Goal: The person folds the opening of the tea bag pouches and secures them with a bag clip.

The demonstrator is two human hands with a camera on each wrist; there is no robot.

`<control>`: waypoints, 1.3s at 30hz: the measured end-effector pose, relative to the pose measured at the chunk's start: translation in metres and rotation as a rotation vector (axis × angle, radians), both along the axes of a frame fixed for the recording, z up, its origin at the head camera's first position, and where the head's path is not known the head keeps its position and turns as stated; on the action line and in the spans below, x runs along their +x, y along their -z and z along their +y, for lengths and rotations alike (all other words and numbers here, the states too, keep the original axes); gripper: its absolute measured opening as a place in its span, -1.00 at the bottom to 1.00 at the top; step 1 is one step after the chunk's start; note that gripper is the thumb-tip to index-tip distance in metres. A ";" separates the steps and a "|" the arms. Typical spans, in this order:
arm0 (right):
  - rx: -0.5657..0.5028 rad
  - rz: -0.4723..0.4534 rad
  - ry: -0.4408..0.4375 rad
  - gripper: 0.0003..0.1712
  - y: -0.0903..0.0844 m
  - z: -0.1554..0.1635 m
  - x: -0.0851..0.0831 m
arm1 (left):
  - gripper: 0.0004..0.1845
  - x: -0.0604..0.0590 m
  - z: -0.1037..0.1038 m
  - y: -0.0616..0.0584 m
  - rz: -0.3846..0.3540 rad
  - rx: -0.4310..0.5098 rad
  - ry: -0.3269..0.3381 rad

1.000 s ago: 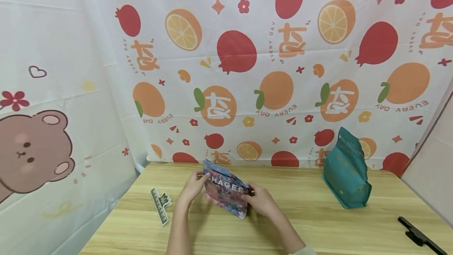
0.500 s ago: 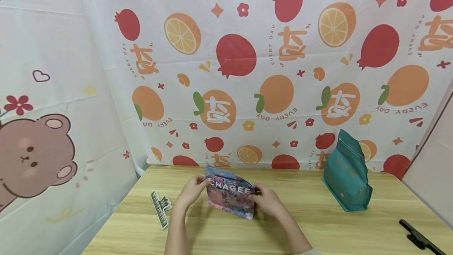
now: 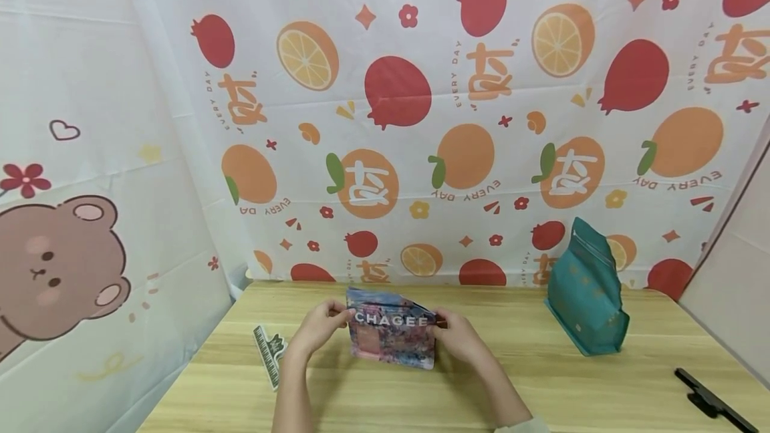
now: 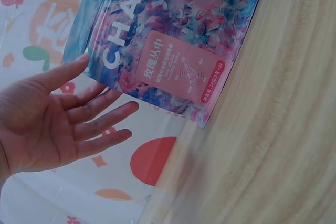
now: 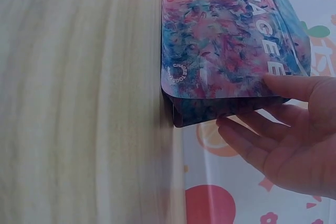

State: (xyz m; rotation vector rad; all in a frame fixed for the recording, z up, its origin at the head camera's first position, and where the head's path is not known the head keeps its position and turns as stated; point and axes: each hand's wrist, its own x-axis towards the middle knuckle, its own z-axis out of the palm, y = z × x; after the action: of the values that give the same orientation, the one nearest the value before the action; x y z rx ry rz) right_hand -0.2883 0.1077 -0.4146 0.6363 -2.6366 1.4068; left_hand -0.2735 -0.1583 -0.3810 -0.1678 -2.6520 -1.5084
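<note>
A person is holding a floral "CHAGEE" stand-up pouch (image 3: pixel 392 337) upright on the wooden table (image 3: pixel 541 393), near its middle and standing on its gusseted base. The left hand (image 3: pixel 317 327) is pinching the pouch's upper left corner, thumb in front and fingers nearly straight behind it, while the right hand (image 3: pixel 458 339) is pinching the upper right corner the same way; both are clamped lightly on the top seal strip. The pouch looks like thin glossy laminated film, so it is probably light, soft in the walls, somewhat slippery and easily creased. The flat sealed top edge and the side seams seem the firmest places to take hold. A teal pouch (image 3: pixel 586 299) is standing well apart to the right, and a comb-like clip (image 3: pixel 270 351) is lying to the left.
</note>
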 end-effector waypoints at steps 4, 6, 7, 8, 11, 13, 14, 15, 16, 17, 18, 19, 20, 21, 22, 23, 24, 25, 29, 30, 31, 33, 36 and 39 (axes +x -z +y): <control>-0.004 -0.008 0.009 -0.77 0.000 0.001 0.000 | -0.75 0.002 -0.001 -0.001 -0.001 -0.019 0.030; -0.008 -0.012 0.009 -0.77 -0.001 0.001 0.001 | -0.72 0.002 -0.002 -0.001 -0.003 -0.014 0.044; -0.016 -0.014 0.004 -0.77 -0.001 0.001 0.001 | -0.70 0.002 -0.002 -0.001 -0.005 -0.012 0.046; -0.025 -0.019 -0.005 -0.78 -0.002 0.002 0.001 | -0.68 0.002 -0.002 -0.001 -0.009 -0.012 0.047; -0.038 -0.019 -0.033 -0.81 -0.002 0.001 0.001 | -0.55 0.002 -0.004 0.000 -0.019 -0.006 0.051; -0.044 -0.017 -0.045 -0.83 -0.002 0.001 0.000 | -0.48 0.001 -0.005 -0.001 -0.021 -0.013 0.054; -0.043 -0.015 -0.048 -0.83 -0.002 0.000 0.000 | -0.45 0.001 -0.006 -0.001 -0.021 -0.018 0.057; -0.041 -0.011 -0.048 -0.83 -0.001 0.000 0.000 | -0.43 0.001 -0.005 -0.001 -0.017 -0.021 0.061; -0.043 -0.011 -0.048 -0.83 -0.001 0.000 -0.001 | -0.41 0.001 -0.005 -0.001 -0.012 -0.029 0.063; -0.042 -0.011 -0.048 -0.83 -0.001 0.000 -0.001 | -0.41 0.000 -0.004 -0.001 -0.007 -0.038 0.064; -0.042 -0.012 -0.048 -0.82 -0.001 0.000 -0.001 | -0.41 0.000 -0.004 -0.001 -0.003 -0.043 0.063; -0.043 -0.015 -0.048 -0.82 -0.001 0.001 0.000 | -0.41 -0.001 -0.003 -0.001 0.001 -0.046 0.061; -0.042 -0.017 -0.050 -0.82 -0.001 0.001 0.000 | -0.40 -0.001 -0.002 -0.001 0.005 -0.050 0.058; -0.038 -0.017 -0.048 -0.81 -0.001 0.001 0.000 | -0.40 -0.002 -0.001 0.000 0.011 -0.050 0.057; -0.036 -0.018 -0.049 -0.82 -0.001 0.001 0.000 | -0.39 -0.003 0.000 0.000 0.018 -0.052 0.055; -0.033 -0.019 -0.049 -0.82 -0.002 0.001 0.000 | -0.38 -0.004 0.000 0.001 0.024 -0.052 0.052; -0.030 -0.021 -0.050 -0.81 -0.002 0.001 0.001 | -0.37 -0.004 0.001 0.001 0.030 -0.053 0.051; -0.029 -0.024 -0.050 -0.81 -0.002 0.001 0.001 | -0.35 -0.004 0.002 0.001 0.037 -0.056 0.051; -0.025 -0.031 -0.055 -0.80 -0.001 0.002 0.001 | -0.29 -0.006 0.003 0.002 0.050 -0.080 0.061; -0.023 -0.031 -0.054 -0.80 -0.001 0.002 0.001 | -0.28 -0.006 0.004 0.003 0.049 -0.084 0.065; -0.021 -0.029 -0.054 -0.80 -0.001 0.002 0.001 | -0.26 -0.007 0.004 0.004 0.047 -0.087 0.067; -0.017 -0.024 -0.052 -0.81 0.000 0.002 0.002 | -0.25 -0.008 0.004 0.006 0.042 -0.088 0.069; -0.011 -0.019 -0.046 -0.81 0.000 0.003 0.002 | -0.25 -0.010 0.004 0.008 0.040 -0.083 0.067; -0.011 -0.026 -0.043 -0.80 0.000 0.003 0.002 | -0.25 -0.010 0.004 0.010 0.042 -0.076 0.067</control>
State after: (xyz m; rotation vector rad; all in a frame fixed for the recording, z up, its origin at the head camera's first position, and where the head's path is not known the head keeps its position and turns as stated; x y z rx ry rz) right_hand -0.2863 0.1107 -0.4151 0.6821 -2.6482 1.4492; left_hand -0.2836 -0.1540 -0.3909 -0.2932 -2.6978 -1.4076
